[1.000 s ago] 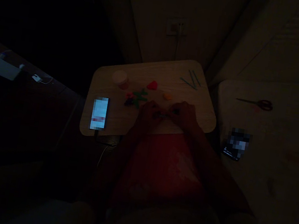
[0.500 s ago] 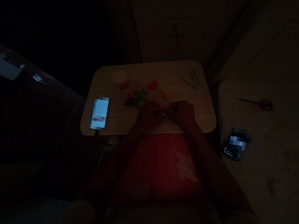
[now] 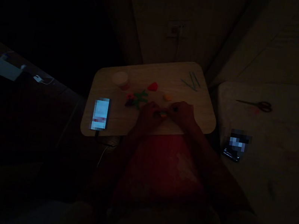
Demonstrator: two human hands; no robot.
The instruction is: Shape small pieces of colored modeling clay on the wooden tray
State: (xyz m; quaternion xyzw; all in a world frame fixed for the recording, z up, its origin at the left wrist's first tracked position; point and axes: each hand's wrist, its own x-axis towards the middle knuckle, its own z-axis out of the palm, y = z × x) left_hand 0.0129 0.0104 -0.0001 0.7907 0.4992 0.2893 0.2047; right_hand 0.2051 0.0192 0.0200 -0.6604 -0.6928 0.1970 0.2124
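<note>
Dim light falls on a wooden table (image 3: 119, 120) as left hand (image 3: 148, 117) and right hand (image 3: 183, 114) face each other, fingers curled (too dark to tell whether either grips). Green pieces (image 3: 141, 96) lie just beyond the left hand, leftward; an orange lump (image 3: 167, 97) sits ahead, between both. A small piece (image 3: 163, 114) lies between their fingertips, nearer the left, its long axis seemingly crosswise.
</note>
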